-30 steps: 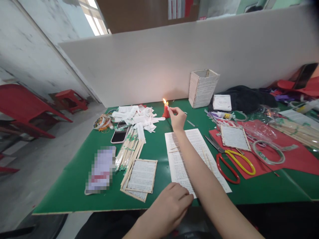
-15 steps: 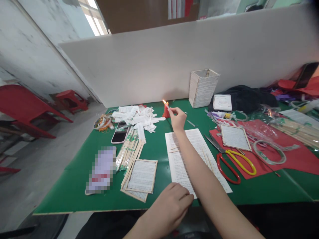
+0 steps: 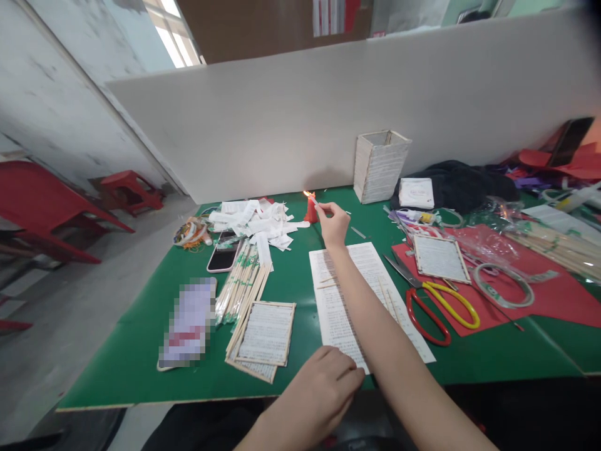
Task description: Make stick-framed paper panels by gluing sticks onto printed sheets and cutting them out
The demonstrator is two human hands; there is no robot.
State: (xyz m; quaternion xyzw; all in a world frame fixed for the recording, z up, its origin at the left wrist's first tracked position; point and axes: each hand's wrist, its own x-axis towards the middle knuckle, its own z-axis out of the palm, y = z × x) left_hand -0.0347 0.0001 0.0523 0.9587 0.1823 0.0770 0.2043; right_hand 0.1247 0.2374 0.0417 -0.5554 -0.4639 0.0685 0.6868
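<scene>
My right hand (image 3: 334, 224) reaches far over the table and pinches a short, pale, thin stick (image 3: 315, 203). The stick's tip is at the flame of a small lit red candle (image 3: 310, 212). At the near table edge my left hand (image 3: 328, 382) lies loosely closed, fingers curled under; nothing shows in it. It touches or lies just over the lower corner of a printed sheet (image 3: 335, 313). Thin bamboo sticks (image 3: 387, 297) lie on that sheet. Left of it are stick-framed paper panels (image 3: 267, 332), partly overlapping.
White paper strips (image 3: 258, 219), bundled bamboo sticks (image 3: 244, 282) and a phone (image 3: 223, 255) lie left. A paper-covered open box (image 3: 381, 166) stands at the back by the white partition (image 3: 282, 125). Large scissors (image 3: 427, 300), another panel (image 3: 441, 258) and red paper (image 3: 498, 313) lie right.
The view has shifted slightly. My right hand still keeps the stick at the candle flame, and my left hand has hardly moved.
</scene>
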